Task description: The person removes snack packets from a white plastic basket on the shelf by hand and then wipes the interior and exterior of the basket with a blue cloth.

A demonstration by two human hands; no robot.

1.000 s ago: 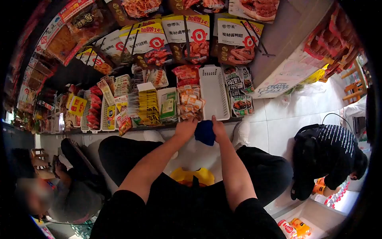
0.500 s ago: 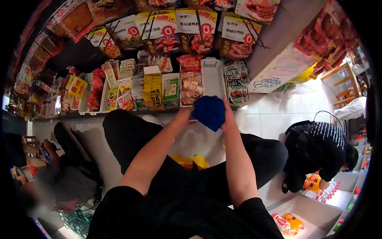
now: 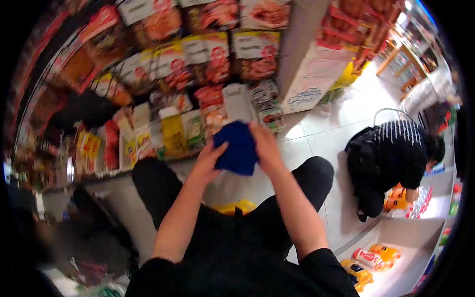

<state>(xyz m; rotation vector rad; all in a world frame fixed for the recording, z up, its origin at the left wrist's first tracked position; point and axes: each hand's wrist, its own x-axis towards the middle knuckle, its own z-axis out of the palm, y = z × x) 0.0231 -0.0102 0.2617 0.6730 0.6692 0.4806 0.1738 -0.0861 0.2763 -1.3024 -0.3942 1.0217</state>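
Between my hands is a folded dark blue cloth (image 3: 237, 151), held up in front of the snack shelf. My left hand (image 3: 207, 161) grips its left side, the thumb lying over the face of the cloth. At the opposite side my right hand (image 3: 265, 147) is closed on the right edge, with most fingertips hidden behind the cloth. Just beyond the cloth stands a white plastic basket (image 3: 238, 101), partly covered by it. Packs of orange-red snacks (image 3: 212, 104) lie to its left, and dark green-and-white packets (image 3: 267, 104) to its right.
Large snack bags (image 3: 256, 54) hang above the shelf. A yellow stool-like object (image 3: 232, 206) is beneath me. At right, a person in black (image 3: 391, 158) crouches beside a bin (image 3: 391, 232) with several bottles. Another person (image 3: 94, 242) is low at left. A white box (image 3: 309, 81) stands at the shelf's end.
The view has turned and blurred slightly. My hands have drawn the blue cloth a little closer, and my left thumb now shows across its face. The crouching person remains at the bottles.
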